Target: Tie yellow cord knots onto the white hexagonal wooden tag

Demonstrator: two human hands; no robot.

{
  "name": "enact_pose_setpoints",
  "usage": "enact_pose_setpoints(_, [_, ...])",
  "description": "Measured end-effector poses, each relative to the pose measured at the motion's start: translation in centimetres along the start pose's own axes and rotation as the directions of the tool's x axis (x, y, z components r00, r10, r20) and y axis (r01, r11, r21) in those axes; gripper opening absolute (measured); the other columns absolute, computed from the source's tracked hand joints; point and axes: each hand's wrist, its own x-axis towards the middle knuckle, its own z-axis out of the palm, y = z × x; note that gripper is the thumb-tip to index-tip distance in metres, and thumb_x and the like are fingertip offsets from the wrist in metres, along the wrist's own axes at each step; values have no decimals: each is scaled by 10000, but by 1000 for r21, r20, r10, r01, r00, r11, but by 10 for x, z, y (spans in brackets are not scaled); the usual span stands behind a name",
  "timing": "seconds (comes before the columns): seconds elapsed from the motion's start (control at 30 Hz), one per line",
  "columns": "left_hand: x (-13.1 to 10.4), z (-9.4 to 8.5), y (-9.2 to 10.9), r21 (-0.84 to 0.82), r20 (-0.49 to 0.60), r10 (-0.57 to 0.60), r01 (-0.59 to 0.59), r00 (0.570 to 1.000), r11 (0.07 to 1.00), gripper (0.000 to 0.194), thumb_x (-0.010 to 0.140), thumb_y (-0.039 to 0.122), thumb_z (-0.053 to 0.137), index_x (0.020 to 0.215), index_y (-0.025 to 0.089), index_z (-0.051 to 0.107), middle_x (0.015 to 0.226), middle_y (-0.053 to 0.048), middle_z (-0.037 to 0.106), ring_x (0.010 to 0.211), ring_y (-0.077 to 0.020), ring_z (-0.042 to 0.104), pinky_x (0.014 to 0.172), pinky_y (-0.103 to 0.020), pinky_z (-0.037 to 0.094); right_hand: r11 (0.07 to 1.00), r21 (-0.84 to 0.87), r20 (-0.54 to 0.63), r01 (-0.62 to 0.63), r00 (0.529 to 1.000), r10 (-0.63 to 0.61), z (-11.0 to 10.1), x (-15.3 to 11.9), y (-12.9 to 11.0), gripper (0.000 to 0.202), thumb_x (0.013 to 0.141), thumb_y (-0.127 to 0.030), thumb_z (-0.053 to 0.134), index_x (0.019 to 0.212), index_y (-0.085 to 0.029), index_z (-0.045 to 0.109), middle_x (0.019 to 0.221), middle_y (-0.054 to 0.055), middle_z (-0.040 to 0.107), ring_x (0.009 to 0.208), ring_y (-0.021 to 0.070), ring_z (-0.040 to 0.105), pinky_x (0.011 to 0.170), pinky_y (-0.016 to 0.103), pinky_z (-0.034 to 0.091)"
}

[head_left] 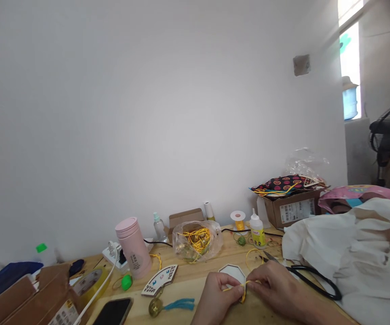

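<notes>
My left hand (219, 295) pinches a yellow cord (243, 296) between thumb and forefinger, just in front of a white octagonal piece (232, 273) on the table. From the right, my right hand (273, 285) grips the same cord, its fingers closed and pointing left. A short knotted bit of the cord hangs between the two hands. To the left lies a gold bell (155, 307) with a blue tassel (180, 304), below a fan-shaped white piece (160, 280) with dark cutouts. Black-handled scissors (317, 280) rest beside my right hand, partly covered by it.
A glue bottle (257, 231), a yellow thread spool (238, 221) and a plastic bag of yellow cords (197, 240) stand behind. At left are a pink tumbler (133, 248), a phone (113, 311) and a cardboard box (28, 293). White cloth (354, 253) covers the right side.
</notes>
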Motion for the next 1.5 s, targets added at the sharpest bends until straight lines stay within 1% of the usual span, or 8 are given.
enact_pose_setpoints(0.13, [-1, 4, 2, 33, -35, 47, -46, 998, 998, 333, 495, 403, 647, 669, 119, 633, 579, -13, 603, 584, -135, 504, 560, -229, 363, 988, 147, -31, -48, 998, 53, 8, -3, -5, 225, 695, -332, 508, 877, -254, 615, 778, -2, 640, 724, 158, 541, 639, 233, 358])
enact_pose_setpoints(0.2, [-2, 5, 4, 63, -47, 74, -71, 996, 996, 314, 503, 394, 641, 659, 122, 641, 611, -27, 619, 630, -155, 520, 597, -241, 377, 980, 185, -18, -80, 996, 84, 12, -3, -8, 248, 686, -326, 516, 902, -248, 608, 816, 7, 642, 752, 164, 544, 661, 237, 365])
enact_pose_setpoints(0.3, [-2, 7, 7, 90, -38, 75, -71, 996, 993, 291, 497, 379, 646, 633, 122, 650, 621, -33, 626, 655, -169, 525, 614, -244, 384, 977, 203, 8, -64, 998, 64, 12, 0, -10, 200, 732, -295, 469, 824, -244, 638, 761, 2, 649, 708, 143, 549, 628, 218, 362])
enact_pose_setpoints(0.43, [-3, 7, 10, 66, -18, 81, -80, 997, 995, 270, 527, 352, 634, 640, 107, 647, 623, -34, 618, 643, -155, 513, 603, -233, 379, 990, 125, -4, -62, 998, 63, 6, 5, -6, 209, 739, -256, 461, 677, -239, 660, 596, -11, 599, 594, 118, 513, 534, 202, 327])
enact_pose_setpoints(0.83, [-2, 9, 12, -115, 59, 65, -57, 996, 992, 182, 563, 242, 600, 624, 80, 654, 505, -8, 578, 489, -83, 431, 499, -195, 306, 996, 81, -39, -37, 998, 40, 3, 4, -5, 213, 748, -243, 449, 697, -223, 654, 580, -8, 580, 572, 116, 497, 526, 202, 325])
enact_pose_setpoints(1.17, [-1, 7, 8, -97, 25, 92, -89, 995, 991, 235, 580, 285, 605, 663, 73, 662, 603, -51, 640, 563, -121, 500, 554, -217, 357, 998, 68, -70, 4, 998, 1, 6, 4, -4, 230, 771, -240, 427, 707, -224, 647, 592, -7, 586, 580, 116, 497, 533, 206, 324])
enact_pose_setpoints(1.37, [-2, 6, 14, -127, 26, 89, -85, 996, 988, 236, 566, 301, 617, 639, 83, 665, 576, -42, 642, 545, -124, 507, 546, -217, 359, 998, 54, -101, 35, 994, -30, 6, 3, -6, 246, 782, -215, 405, 706, -219, 639, 599, -2, 581, 588, 113, 491, 539, 206, 320])
enact_pose_setpoints(1.5, [1, 6, 7, -154, 4, 101, -99, 995, 983, 195, 565, 279, 608, 599, 92, 650, 528, -22, 614, 508, -108, 486, 519, -209, 347, 998, 34, -113, 47, 993, -43, 6, 1, -8, 247, 777, -196, 398, 679, -217, 624, 593, -7, 566, 584, 108, 483, 532, 202, 312])
